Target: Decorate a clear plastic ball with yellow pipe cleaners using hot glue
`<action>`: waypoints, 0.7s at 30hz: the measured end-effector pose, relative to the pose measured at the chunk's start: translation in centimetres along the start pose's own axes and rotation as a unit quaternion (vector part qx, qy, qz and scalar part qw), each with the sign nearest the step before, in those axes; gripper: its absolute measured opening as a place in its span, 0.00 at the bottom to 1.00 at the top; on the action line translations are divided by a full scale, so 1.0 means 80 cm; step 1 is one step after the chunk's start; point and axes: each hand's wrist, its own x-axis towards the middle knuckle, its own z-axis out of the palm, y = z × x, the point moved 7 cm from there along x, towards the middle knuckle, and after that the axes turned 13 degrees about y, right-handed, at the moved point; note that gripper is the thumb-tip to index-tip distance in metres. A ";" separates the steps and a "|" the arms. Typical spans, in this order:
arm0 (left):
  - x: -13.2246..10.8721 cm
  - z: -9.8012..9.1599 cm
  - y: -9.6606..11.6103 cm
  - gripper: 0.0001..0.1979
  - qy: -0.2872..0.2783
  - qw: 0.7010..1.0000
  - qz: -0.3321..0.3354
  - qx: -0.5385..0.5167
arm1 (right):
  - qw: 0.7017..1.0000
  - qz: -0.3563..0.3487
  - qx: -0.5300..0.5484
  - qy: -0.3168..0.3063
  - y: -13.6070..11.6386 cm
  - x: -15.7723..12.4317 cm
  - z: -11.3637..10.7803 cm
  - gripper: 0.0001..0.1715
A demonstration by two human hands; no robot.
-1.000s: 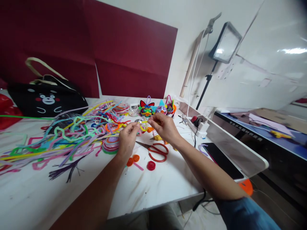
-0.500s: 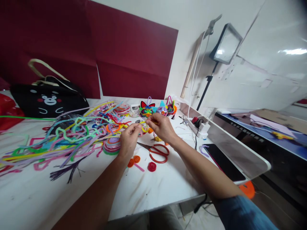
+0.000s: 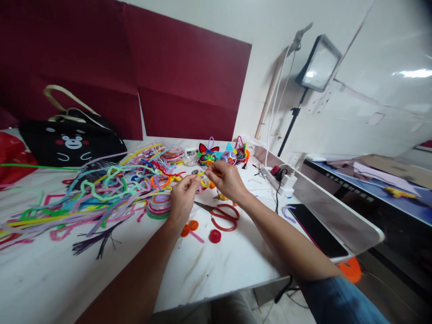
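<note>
Between my two hands a yellow pipe cleaner point(image 3: 204, 181) is held up over the table, bent in a curve. My left hand point(image 3: 183, 194) pinches one part of it with thumb and forefinger. The fingers of my right hand point(image 3: 225, 178) are closed on its other end. Below them lie scissors point(image 3: 225, 217) with orange-red handles, their blades partly behind my left hand. Closer to me are a red coil point(image 3: 214, 236), orange coils point(image 3: 189, 227) and a short pink strip point(image 3: 197, 237). Some small yellow and orange pieces beneath my right hand are partly hidden.
A tangled heap of coloured pipe cleaners point(image 3: 111, 184) spreads over the left side. Behind it stands a black bag point(image 3: 72, 141). Finished-looking colourful ornaments point(image 3: 208, 157) sit at the back. On the right are a power strip point(image 3: 282, 180) and a black phone point(image 3: 315, 229).
My hands stay almost in place, still pinching the yellow pipe cleaner. The whole view has shifted slightly, with things appearing a little further right.
</note>
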 end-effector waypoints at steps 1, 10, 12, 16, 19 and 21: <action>0.000 0.000 -0.001 0.14 0.000 1.000 0.000 0.000 | 1.000 -0.002 0.000 0.001 0.000 0.000 0.000 0.07; 0.000 0.001 -0.001 0.15 -0.010 1.000 0.011 0.009 | 1.000 -0.014 -0.007 0.010 -0.003 0.002 0.000 0.05; 0.000 0.001 -0.001 0.14 -0.013 1.000 0.016 0.009 | 1.000 -0.015 -0.007 0.009 -0.004 0.003 0.000 0.06; 0.001 -0.001 -0.003 0.15 -0.004 1.000 0.012 0.005 | 1.000 -0.014 -0.010 0.003 -0.004 0.003 0.001 0.05; 0.002 -0.001 -0.005 0.15 -0.002 1.000 0.012 0.008 | 1.000 -0.012 -0.009 -0.003 -0.004 0.003 0.002 0.05; 0.002 -0.001 -0.006 0.15 -0.002 1.000 0.015 0.011 | 1.000 -0.007 -0.010 -0.008 -0.004 0.003 0.003 0.06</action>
